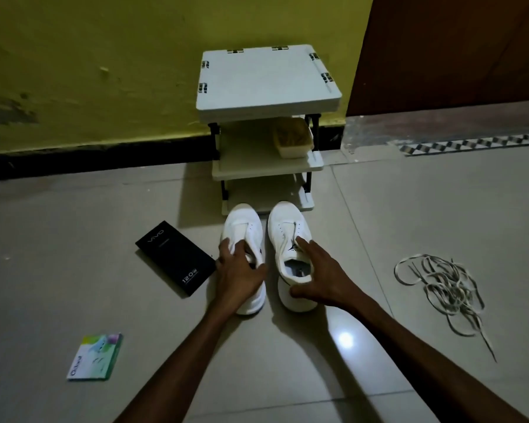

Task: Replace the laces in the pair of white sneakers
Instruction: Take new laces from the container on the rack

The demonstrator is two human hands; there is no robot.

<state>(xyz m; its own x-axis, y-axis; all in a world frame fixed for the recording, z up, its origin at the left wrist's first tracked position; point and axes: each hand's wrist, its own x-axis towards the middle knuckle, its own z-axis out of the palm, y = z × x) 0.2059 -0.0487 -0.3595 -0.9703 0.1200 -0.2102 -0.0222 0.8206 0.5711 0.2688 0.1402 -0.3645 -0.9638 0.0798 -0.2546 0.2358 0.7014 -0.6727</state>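
Observation:
Two white sneakers stand side by side on the tiled floor, toes pointing away from me, with no laces in their eyelets. My left hand [238, 271] grips the left sneaker [245, 230] at its collar, fingers curled into the opening. My right hand [321, 274] rests spread over the heel and collar of the right sneaker [287, 228], thumb against the heel, index finger stretched along its side. A loose tangle of pale laces [443, 285] lies on the floor to the right, apart from both shoes.
A small white three-tier rack [268, 83] stands against the yellow wall just beyond the shoes, with a tub [293, 140] on its middle shelf. A black phone box [176, 257] lies left of the shoes; a green-and-white packet [95, 357] lies nearer left.

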